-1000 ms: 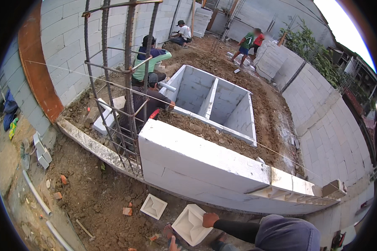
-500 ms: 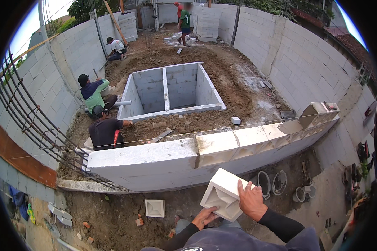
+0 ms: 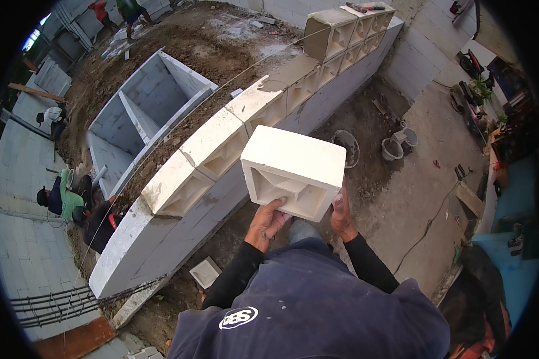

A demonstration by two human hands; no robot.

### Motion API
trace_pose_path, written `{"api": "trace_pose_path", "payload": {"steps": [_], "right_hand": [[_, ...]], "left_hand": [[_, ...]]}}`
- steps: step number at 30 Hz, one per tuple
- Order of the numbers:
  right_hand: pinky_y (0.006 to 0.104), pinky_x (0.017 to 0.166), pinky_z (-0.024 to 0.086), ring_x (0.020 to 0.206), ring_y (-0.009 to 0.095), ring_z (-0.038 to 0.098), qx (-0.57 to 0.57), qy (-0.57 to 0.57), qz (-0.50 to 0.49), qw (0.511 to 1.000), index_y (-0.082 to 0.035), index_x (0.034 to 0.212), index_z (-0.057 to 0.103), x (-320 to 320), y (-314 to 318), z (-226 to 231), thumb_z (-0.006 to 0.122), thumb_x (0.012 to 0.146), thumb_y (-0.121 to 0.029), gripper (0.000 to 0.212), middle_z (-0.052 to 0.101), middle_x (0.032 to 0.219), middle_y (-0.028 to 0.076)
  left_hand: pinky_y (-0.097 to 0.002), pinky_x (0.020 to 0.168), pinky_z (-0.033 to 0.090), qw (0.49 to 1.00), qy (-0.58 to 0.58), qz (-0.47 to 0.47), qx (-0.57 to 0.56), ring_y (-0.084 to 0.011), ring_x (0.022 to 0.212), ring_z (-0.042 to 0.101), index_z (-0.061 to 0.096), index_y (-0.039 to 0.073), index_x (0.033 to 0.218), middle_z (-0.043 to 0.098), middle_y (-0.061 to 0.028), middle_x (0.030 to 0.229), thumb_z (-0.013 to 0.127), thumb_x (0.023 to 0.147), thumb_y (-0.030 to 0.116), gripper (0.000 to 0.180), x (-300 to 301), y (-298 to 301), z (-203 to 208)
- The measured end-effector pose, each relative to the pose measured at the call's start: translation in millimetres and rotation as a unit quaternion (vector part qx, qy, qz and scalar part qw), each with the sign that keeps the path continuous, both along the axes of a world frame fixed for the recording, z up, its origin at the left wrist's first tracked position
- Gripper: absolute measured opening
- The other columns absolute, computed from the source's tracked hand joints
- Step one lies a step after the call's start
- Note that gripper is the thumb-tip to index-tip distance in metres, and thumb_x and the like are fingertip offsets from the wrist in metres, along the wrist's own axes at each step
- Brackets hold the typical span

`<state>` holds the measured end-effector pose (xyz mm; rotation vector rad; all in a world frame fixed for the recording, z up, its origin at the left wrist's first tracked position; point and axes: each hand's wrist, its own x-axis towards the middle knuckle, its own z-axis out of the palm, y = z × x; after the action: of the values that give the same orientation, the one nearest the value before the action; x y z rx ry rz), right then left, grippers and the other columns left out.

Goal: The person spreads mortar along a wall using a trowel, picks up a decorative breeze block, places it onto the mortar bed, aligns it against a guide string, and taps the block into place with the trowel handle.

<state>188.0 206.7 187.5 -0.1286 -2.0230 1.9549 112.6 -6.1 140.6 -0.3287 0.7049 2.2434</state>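
Observation:
Both of my hands hold a cream ventilation block (image 3: 293, 148) in front of my body, its hollow patterned face toward me. My left hand (image 3: 266, 226) grips the lower edge, thumb inside the hollow. My right hand (image 3: 342, 218) supports the right side, partly hidden by the block. Beyond it, a row of similar ventilation blocks (image 3: 214, 133) lies along the top of a low grey-white block wall (image 3: 126, 242). Grey mortar (image 3: 292, 73) covers part of that row, beside a second course of blocks (image 3: 336, 37) near the far end.
A taut string (image 3: 263, 60) runs along the wall. Hand tools (image 3: 365, 7) lie on the raised blocks. Buckets (image 3: 392, 148) stand on the ground to the right. Another ventilation block (image 3: 205, 272) lies near my left arm. Beyond the wall are a two-part pit (image 3: 142, 122) and several people.
My view has turned to the right along the wall. The block has tilted, its top face now level-looking, and my right hand has moved from its upper side down to its right side.

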Motion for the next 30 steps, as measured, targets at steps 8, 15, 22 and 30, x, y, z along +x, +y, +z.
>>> {"api": "trace_pose_path", "payload": {"steps": [8, 15, 22, 30], "right_hand": [[0.0424, 0.109, 0.042, 0.130, 0.027, 0.049, -0.029, -0.024, -0.054, 0.998, -0.001, 0.158, 0.023, -60, 70, 14, 0.068, 0.084, -0.017, 0.088, 0.047, 0.143, 0.017], [0.0360, 0.098, 0.048, 0.112, 0.023, 0.058, -0.077, -0.026, -0.077, 0.994, 0.002, 0.139, 0.047, -83, 104, 39, 0.062, 0.081, -0.013, 0.062, 0.060, 0.121, 0.012], [0.0353, 0.094, 0.050, 0.108, 0.023, 0.059, -0.264, 0.022, -0.098, 0.959, 0.000, 0.134, 0.050, -94, 94, 55, 0.060, 0.080, -0.011, 0.056, 0.059, 0.118, 0.011], [0.0457, 0.112, 0.040, 0.140, 0.034, 0.043, 0.098, 0.090, -0.114, 0.985, -0.010, 0.157, 0.030, -70, 164, -5, 0.070, 0.086, -0.047, 0.090, 0.040, 0.153, 0.019]], "left_hand": [[-0.0495, 0.112, 0.051, 0.999, 0.013, 0.021, -0.029, -0.0333, 0.132, 0.057, 0.043, -0.002, 0.144, 0.055, -0.0167, 0.142, 0.066, 0.094, 0.003, 0.055, -35, 98, 14], [-0.0504, 0.109, 0.052, 0.997, 0.008, 0.043, -0.060, -0.0329, 0.130, 0.058, 0.043, -0.001, 0.144, 0.054, -0.0174, 0.142, 0.066, 0.096, 0.007, 0.055, -46, 131, 55], [-0.0521, 0.109, 0.045, 0.998, 0.048, 0.032, -0.006, -0.0304, 0.132, 0.053, 0.037, 0.004, 0.150, 0.052, -0.0153, 0.143, 0.075, 0.091, 0.017, 0.071, -59, 135, 90], [-0.0461, 0.111, 0.044, 0.981, 0.168, 0.039, -0.090, -0.0293, 0.132, 0.051, 0.034, -0.001, 0.149, 0.051, -0.0156, 0.140, 0.069, 0.081, 0.005, 0.076, -77, 162, 94]]}}
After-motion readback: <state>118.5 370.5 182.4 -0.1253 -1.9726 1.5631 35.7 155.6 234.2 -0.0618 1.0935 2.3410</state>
